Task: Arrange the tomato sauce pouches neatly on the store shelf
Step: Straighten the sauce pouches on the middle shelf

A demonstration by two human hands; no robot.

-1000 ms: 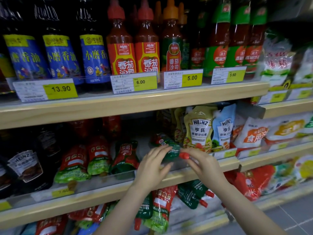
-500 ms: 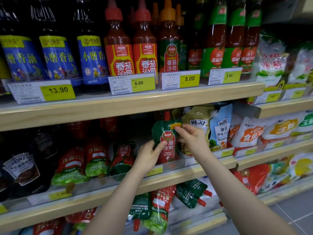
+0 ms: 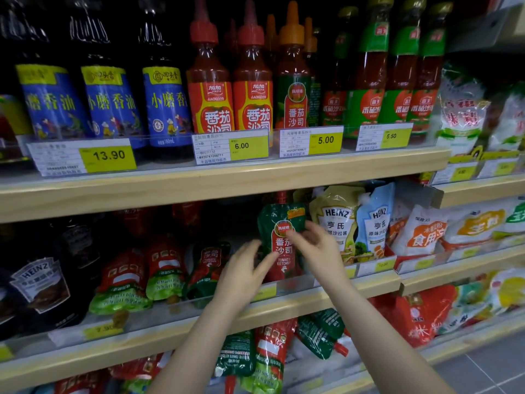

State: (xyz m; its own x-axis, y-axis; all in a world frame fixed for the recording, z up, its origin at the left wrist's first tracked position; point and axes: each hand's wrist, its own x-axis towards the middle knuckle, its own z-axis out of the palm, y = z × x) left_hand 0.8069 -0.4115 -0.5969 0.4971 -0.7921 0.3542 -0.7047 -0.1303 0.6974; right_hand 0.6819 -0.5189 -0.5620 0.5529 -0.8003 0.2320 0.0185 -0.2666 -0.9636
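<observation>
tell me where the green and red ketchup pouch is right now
Head view, middle shelf, centre: the ketchup pouch stands upright between both hands, just left of the Heinz pouch.

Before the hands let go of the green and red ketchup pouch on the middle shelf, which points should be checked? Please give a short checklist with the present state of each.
1. Pouch upright: the ketchup pouch stands with its label forward. Ok.
2. Left hand steadies the pouch's lower left side with straight fingers. Ok.
3. Right hand touches the pouch's right edge, fingers relaxed. Ok.
4. Pouch base seated behind the clear shelf rail: base partly hidden. Cannot tell.
5. Room on the right: the pouch stands close against the yellow Heinz pouch; touching or not, cannot tell.
6. Neighbours on the left: the leaning green pouch is slumped, not upright. Not ok.
</observation>
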